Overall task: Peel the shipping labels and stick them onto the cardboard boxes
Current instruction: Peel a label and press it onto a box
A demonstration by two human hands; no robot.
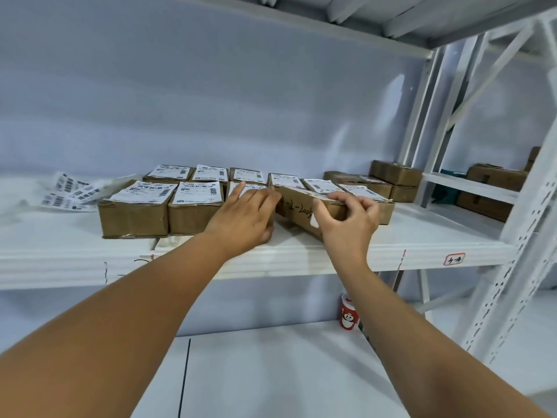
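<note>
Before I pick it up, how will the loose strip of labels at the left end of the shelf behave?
The label strip is probably floppy: it lies curled and wavy on the shelf. It likely weighs very little, since it looks like thin paper, so it may slide or flutter when pushed.

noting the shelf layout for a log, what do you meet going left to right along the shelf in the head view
loose label strip → first labelled box → second labelled box → left hand → tilted handwritten box → right hand → plain stacked boxes
</note>
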